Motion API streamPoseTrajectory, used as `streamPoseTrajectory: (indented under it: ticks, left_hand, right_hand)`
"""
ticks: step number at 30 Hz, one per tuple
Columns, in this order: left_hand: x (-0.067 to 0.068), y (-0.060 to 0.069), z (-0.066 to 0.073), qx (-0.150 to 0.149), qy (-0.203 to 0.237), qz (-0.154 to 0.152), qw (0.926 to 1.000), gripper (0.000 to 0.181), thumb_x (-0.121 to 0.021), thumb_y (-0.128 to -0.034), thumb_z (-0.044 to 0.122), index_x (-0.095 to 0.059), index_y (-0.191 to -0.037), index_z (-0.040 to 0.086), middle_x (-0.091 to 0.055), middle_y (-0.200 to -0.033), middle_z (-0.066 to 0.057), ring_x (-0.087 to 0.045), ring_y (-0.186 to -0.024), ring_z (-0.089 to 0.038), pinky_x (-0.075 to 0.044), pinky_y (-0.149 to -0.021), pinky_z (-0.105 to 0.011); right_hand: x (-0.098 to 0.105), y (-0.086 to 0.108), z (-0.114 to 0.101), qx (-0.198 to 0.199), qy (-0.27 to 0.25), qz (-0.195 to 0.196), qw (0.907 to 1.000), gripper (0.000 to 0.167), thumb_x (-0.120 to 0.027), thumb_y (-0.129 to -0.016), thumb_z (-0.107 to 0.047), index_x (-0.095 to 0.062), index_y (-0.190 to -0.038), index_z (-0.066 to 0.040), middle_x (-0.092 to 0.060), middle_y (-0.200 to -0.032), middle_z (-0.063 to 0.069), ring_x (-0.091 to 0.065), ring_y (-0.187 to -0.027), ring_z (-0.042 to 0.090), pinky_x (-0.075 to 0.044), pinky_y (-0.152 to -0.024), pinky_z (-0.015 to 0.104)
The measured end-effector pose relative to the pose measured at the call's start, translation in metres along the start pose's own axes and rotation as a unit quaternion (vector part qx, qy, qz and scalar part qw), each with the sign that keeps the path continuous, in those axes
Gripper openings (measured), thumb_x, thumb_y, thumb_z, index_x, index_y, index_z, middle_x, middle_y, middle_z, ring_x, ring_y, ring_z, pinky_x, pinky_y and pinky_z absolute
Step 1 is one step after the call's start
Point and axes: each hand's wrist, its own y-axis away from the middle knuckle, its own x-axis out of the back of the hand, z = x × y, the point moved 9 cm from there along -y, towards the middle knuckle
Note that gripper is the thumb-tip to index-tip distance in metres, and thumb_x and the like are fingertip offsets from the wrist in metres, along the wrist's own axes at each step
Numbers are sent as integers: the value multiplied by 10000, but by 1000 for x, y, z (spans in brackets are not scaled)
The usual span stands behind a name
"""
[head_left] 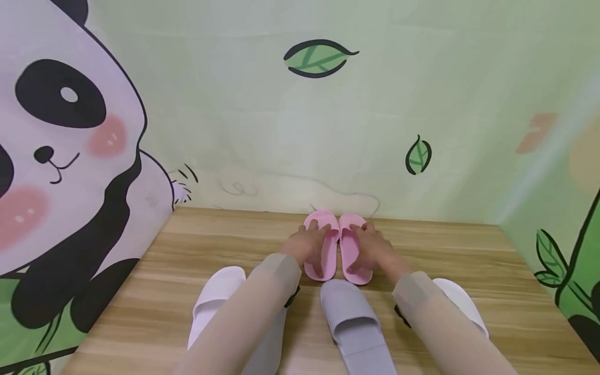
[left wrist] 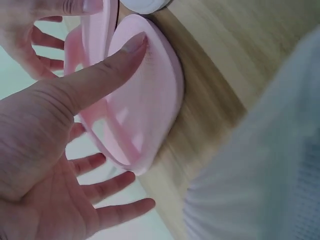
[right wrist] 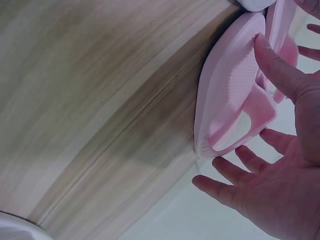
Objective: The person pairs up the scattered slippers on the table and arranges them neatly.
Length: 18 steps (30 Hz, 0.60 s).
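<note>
Two pink slippers stand side by side, toes toward the wall. Over the left pink slipper [head_left: 330, 258] is my left hand [head_left: 307, 245], its fingers spread. In the left wrist view, the thumb of that hand reaches over the insole toward the heel, and the fingers extend by the strap. My right hand [head_left: 374, 247] is at the right pink slipper [right wrist: 230, 82], also with fingers spread. Its thumb tip is at the heel end in the right wrist view, while the other fingertips are near the strap and outer edge. Neither hand curls round a slipper.
A grey slipper [head_left: 351, 307] lies just in front of the pink pair; another grey one [head_left: 269, 346] is partly under the left forearm. White slippers lie at left [head_left: 211, 294] and right [head_left: 461, 302], partly covered by the arms. Printed walls [head_left: 253, 130] enclose the wood-grain surface [head_left: 159, 291].
</note>
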Motion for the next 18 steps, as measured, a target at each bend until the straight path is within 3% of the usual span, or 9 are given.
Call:
streamPoseTrajectory:
  ticks: [7, 14, 18]
  left_hand:
    - [4, 6, -5, -168, 300, 108, 9994, 1219, -962, -710, 301, -208, -1667, 263, -303, -1690, -99, -369, -1491, -435, -436, -1148, -568]
    - [14, 20, -8, -235, -54, 45, 9997, 1070, -885, -807, 418, -257, -1655, 244, -261, -1714, -76, -355, -1522, -400, -419, -1171, -572]
    - [18, 34, -15, -279, -197, 11, 9994, 1034, -852, -835, 464, -257, -1654, 252, -247, -1722, -75, -326, -1540, -423, -384, -1194, -590]
  right_hand:
    - [5, 5, 0, 303, -32, -36, 9995, 1110, -874, -810, -292, -187, -1658, -88, -223, -1667, 288, -294, -1483, 565, -327, -1162, 710]
    - [16, 18, -5, 786, -191, -33, 9967, 1008, -840, -851, -302, -259, -1625, -17, -234, -1660, 307, -287, -1477, 590, -313, -1184, 692]
    - [19, 28, -12, 1038, -252, -90, 9942, 941, -840, -853, -297, -332, -1608, -56, -271, -1641, 309, -333, -1469, 566, -323, -1181, 689]
